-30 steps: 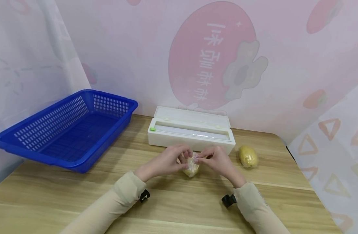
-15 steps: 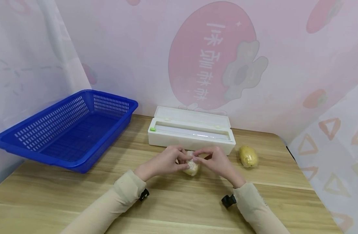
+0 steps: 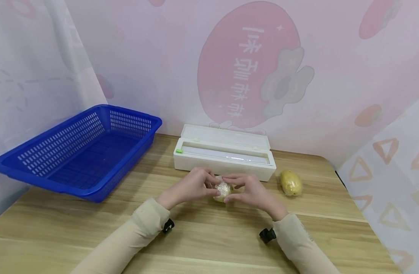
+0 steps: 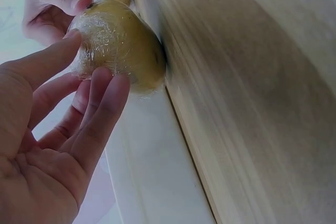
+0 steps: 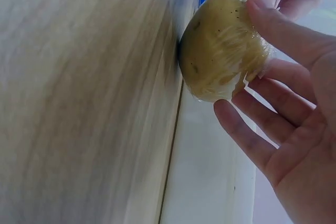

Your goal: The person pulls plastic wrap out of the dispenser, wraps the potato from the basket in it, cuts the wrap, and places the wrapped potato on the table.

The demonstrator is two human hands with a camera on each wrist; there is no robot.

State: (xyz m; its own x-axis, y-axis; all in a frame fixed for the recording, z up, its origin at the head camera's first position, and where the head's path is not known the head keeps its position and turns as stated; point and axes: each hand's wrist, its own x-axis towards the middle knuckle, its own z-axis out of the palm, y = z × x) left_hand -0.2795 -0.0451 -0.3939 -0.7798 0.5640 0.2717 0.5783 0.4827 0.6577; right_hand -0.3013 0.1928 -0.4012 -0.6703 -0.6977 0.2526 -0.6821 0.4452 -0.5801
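A potato [image 3: 223, 191] in clear plastic wrap rests on the wooden table, its wrap bunched and shiny on top. From the left, my left hand [image 3: 194, 186] holds it between thumb and fingers. My right hand [image 3: 253, 193] grips the other side, thumb toward me and fingers behind. Close up in the left wrist view, film gathers on the potato [image 4: 131, 45] between both hands. In the right wrist view, dark specks and smooth film show on the potato's skin [image 5: 212, 40], with the thumb over the top and fingertips at its far side.
Just behind the hands stands a white cling film box [image 3: 195, 164], lid up, roll inside, green slider at its left end. A second wrapped potato [image 3: 291, 183] lies to the right. A blue plastic basket [image 3: 121, 167] is at the left on the table [image 3: 209, 243].
My right hand has gone from pinching the film on top to spreading round the potato's side. The potato has turned slightly, and the film tuft now lies flatter.
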